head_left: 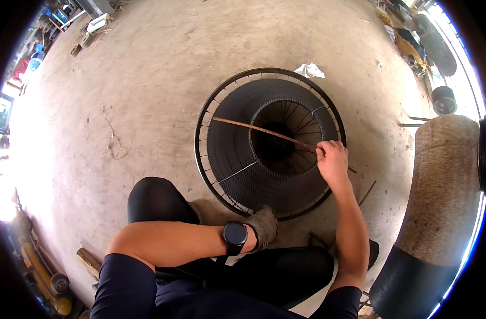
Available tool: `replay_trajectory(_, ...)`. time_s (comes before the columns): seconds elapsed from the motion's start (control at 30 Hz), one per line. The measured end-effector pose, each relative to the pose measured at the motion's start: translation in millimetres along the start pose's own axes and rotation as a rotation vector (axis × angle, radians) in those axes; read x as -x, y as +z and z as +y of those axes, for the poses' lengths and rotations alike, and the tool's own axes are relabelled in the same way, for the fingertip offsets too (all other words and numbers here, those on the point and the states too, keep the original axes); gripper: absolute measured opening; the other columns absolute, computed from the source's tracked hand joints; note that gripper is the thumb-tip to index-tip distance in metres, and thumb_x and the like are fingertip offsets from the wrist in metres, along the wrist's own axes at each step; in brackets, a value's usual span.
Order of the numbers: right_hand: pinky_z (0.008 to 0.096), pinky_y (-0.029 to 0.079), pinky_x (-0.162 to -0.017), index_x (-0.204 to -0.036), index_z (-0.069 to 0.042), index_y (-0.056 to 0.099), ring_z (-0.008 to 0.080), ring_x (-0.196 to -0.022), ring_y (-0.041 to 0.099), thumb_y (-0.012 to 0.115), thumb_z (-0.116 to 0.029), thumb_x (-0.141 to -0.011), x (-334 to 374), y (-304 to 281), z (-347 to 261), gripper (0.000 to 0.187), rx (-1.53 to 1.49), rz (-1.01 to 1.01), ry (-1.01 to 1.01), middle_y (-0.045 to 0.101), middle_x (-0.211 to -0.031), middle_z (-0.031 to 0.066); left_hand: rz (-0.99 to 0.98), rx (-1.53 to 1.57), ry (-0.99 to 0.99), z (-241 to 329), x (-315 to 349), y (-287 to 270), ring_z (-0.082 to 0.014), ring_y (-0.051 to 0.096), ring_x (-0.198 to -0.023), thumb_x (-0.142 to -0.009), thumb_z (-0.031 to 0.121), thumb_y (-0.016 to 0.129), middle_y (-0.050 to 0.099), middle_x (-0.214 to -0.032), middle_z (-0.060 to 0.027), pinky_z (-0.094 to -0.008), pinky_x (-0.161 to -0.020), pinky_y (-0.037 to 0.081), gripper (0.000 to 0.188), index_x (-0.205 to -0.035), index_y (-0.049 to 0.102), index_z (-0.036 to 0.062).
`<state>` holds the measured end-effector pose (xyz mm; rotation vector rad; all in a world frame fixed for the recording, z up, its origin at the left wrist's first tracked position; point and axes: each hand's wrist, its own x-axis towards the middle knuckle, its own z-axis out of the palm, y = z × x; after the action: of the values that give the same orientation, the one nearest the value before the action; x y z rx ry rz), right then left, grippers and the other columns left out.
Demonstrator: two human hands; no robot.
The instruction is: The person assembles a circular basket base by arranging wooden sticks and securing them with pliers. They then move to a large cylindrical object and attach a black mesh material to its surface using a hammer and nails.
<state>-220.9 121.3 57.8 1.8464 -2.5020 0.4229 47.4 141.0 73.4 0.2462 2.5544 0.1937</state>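
Across the black ribbed cylinder (229, 154), a thin brown strip (264, 130) slants up-left from the right hand (333, 161), whose fingers pinch its lower-right end, the farther gloved left hand (263, 228) at the wheel rim (197, 151), its grip unclear.

Brown rod (264, 129) in right grip (332, 159)

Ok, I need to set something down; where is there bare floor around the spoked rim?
Bare floor lies beyond the spoked rim, between the thin cord and white scrap. Crowded: the near side, by the gloved left hand and knees.
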Motion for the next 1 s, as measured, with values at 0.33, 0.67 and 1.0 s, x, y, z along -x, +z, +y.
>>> replay_trajectory(0.33, 0.0422, 0.049, -0.091, -0.101, -0.007, 0.076, 0.0301, -0.103, 0.063, 0.072, -0.015, -0.085, -35, 8, -46, 0.018, -0.048, -0.335, -0.072, 0.07, -0.103, 0.0088, 0.016, 0.345, -0.206, 0, -19, 39, -0.0285, 0.069, -0.087, -0.095, 0.024, 0.055, 0.073, -0.097, -0.0081, -0.0408, -0.075, 0.051, 0.024, -0.098, 0.074, 0.0095)
replay_trajectory(0.67, 0.0446, 0.052, -0.087, -0.099, -0.008, 0.076, 0.036, -0.097, 0.066, 0.07, -0.014, -0.085, -44, -5, -60, 0.015, -0.233, -0.405, -0.001, 0.07, -0.098, 0.0126, -0.007, 0.123, -0.053, -8, -14, 17, -0.027, 0.068, -0.1, -0.09, 0.019, 0.063, 0.074, -0.109, -0.0026, -0.0432, -0.083, 0.049, 0.024, -0.108, 0.078, 0.0163)
replay_trajectory(1.0, 0.0293, 0.048, -0.043, -0.093, 0.003, 0.053, 0.015, -0.051, 0.061, 0.058, -0.007, -0.095, -60, 30, -64, 0.011, -0.771, -0.446, 0.557, 0.067, -0.079, 0.0121, 0.065, 0.152, -0.077, -9, -5, 26, -0.0342, 0.067, -0.092, -0.095, 0.022, 0.051, 0.072, -0.097, -0.0143, -0.0429, -0.08, 0.052, 0.028, -0.094, 0.074, 0.0059)
